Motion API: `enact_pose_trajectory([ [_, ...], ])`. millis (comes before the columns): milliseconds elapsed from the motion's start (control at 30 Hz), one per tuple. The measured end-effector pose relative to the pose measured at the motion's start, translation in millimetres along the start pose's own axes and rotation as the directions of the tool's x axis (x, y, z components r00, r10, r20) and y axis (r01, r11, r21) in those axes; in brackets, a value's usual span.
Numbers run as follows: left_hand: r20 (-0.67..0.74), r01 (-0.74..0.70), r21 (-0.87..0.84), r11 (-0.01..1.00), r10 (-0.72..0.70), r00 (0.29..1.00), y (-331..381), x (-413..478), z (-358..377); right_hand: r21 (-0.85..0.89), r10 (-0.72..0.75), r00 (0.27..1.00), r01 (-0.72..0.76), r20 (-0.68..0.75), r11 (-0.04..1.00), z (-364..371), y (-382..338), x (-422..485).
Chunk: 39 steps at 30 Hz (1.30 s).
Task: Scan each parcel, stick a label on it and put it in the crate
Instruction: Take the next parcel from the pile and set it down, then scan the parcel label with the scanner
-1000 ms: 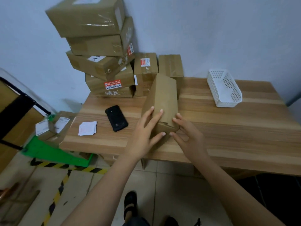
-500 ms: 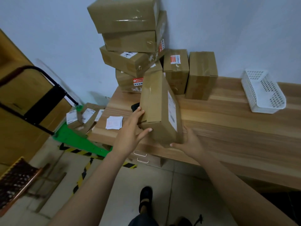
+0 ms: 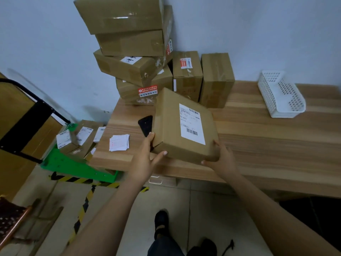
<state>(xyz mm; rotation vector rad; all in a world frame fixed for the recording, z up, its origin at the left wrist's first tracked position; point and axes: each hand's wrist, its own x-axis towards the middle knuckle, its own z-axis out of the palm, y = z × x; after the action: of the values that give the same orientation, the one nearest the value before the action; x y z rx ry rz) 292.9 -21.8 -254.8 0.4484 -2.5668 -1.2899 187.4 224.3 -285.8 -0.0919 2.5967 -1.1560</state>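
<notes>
table (image 3: 267, 145): one, wooden, set against the wall.
waiting parcels (image 3: 129, 65): at the table's back left corner I count four in a leaning stack, and two more standing upright just right of it, side by side.
green crate (image 3: 77, 169): one, on the floor off the table's left edge. Three labelled boxes show in it.
held parcel (image 3: 171, 126): one, over the table's front left part, tilted, with its shipping label (image 3: 191, 124) facing up at me. I cannot tell if its underside touches the wood.
white basket (image 3: 280, 95): one, near the back edge, well apart from the boxes.
left hand (image 3: 145, 157): my fingers lie straight along the held parcel's left side with the thumb spread across its near face, pressing flat.
right hand (image 3: 223, 159): my fingers curl under the near right corner, thumb on the right side, gripping.
loose stickers (image 3: 119, 142): one small pile by the left edge.
black handset (image 3: 145, 124): one, half hidden behind the held parcel.
change: half a second ago the box stood on edge with its label facing right; now it is label-up.
</notes>
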Motion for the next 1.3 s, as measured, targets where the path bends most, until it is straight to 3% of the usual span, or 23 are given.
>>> enact_pose_trajectory([
  [133,0.128,0.001,0.058,0.998,-0.008,0.992,8,1,42,-0.086,0.007,0.993,-0.018,-0.12,0.996,-35,31,-17],
  [267,0.199,0.029,0.192,0.981,-0.068,0.978,5,-2,76,-0.154,0.006,0.99,-0.028,-0.14,0.988,-52,58,-26],
  [467,0.24,0.074,0.227,0.971,-0.13,0.962,1,-17,101,-0.166,-0.017,0.994,-0.001,-0.108,0.986,-55,78,-32],
  [567,0.19,0.077,0.208,0.975,-0.118,0.975,5,-24,103,-0.197,-0.077,0.991,0.055,-0.11,0.979,-58,77,-34],
  [733,0.082,0.014,0.32,0.947,-0.042,0.996,24,-29,81,-0.21,-0.271,0.958,0.246,-0.097,0.946,-51,36,-32],
  [933,-0.064,-0.136,0.422,0.897,0.179,0.982,25,-11,31,-0.111,-0.402,0.915,0.398,-0.015,0.911,-14,-36,-12],
  [1167,-0.084,-0.14,0.481,0.866,0.204,0.975,-29,52,-14,-0.156,-0.429,0.9,0.436,0.074,0.886,57,-98,35],
  [1300,-0.032,-0.16,0.478,0.863,0.199,0.979,-73,91,-38,-0.19,-0.35,0.93,0.366,0.112,0.911,110,-128,70],
])
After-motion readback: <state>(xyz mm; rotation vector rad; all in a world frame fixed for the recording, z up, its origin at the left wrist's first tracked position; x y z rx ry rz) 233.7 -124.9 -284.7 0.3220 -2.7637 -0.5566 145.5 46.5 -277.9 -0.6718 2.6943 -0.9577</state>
